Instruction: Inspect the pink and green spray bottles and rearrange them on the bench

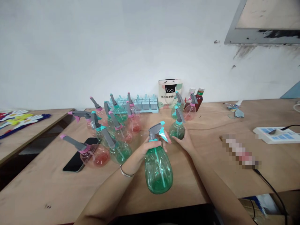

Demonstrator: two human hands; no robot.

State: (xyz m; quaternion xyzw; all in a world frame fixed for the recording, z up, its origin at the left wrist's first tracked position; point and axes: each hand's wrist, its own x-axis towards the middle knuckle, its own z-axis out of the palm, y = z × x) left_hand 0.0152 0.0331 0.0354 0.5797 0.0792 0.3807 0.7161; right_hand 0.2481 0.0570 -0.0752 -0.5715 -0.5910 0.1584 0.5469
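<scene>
My left hand [152, 145] is closed round the neck of a clear green spray bottle [158, 172], just under its grey and turquoise spray head. This bottle is close to me, tilted slightly, and its thin dip tube shows through the wall. Farther back, my right hand [186, 142] is closed on the lower right side of another green spray bottle [177, 129]; most of its fingers are hidden behind the bottle. Beyond that stand one more green spray bottle [174, 112] and a pink spray bottle [189, 112].
Several pink and green spray bottles [120, 151] crowd the table's left half, one beside a black phone [74, 160]. Along the wall are a light-blue mould tray [152, 107], a paper bag [164, 101] and a dark red bottle [199, 101]. A white power strip [276, 137] lies right.
</scene>
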